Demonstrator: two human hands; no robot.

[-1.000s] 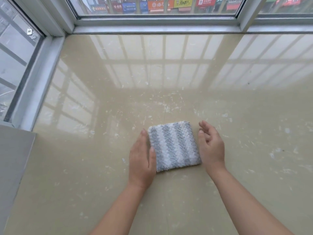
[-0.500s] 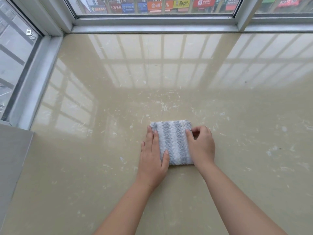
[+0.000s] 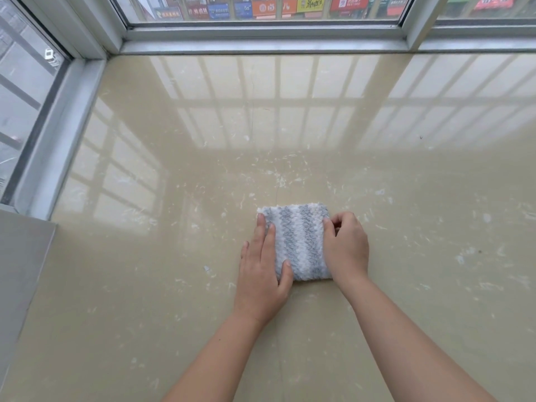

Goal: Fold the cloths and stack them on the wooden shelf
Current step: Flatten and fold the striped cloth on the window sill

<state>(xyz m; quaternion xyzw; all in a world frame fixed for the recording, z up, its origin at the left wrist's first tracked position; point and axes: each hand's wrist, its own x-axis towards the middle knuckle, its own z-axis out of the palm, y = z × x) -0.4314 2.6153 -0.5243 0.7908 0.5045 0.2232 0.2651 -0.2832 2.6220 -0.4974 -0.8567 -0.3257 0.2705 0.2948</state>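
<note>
The cloth [image 3: 298, 242] lies folded into a small striped square on the surface [image 3: 174, 285]. The left hand [image 3: 261, 274] presses its left edge with straight, flat fingers [image 3: 262, 236], while the right hand [image 3: 346, 250] curls round the right edge, seemingly pinching it. Folding of this one looks finished or nearly so; stacking is not yet done, and no wooden shelf or other cloth shows.

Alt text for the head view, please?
Two bare hands hold a folded grey-and-white striped cloth on a glossy beige surface by windows. The left hand lies flat on its left edge; the right hand curls round its right edge.
</note>
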